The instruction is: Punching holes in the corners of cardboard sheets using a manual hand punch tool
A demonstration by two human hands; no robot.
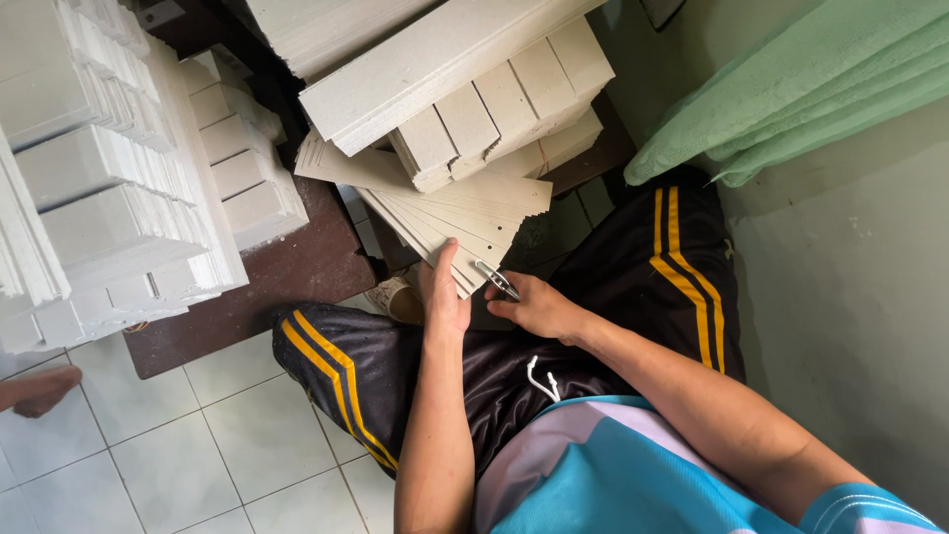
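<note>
Left hand (pixel 445 297) lies flat, fingers together, on the fanned grey card strips (pixel 465 213). The strips' long axes run from the lap up-left toward the brown table (pixel 287 272) edge. Right hand (pixel 534 307) pinches a small metal blade (pixel 497 279), pointing up-left.

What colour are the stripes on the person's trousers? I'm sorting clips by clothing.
Yellow-orange stripes on black trousers, clearest in the head view.

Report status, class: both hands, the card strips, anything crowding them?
Left hand pressing fanned grey card strips. Right hand gripping small metal tool at their edge. Stacked board bundles crowd above.
</note>
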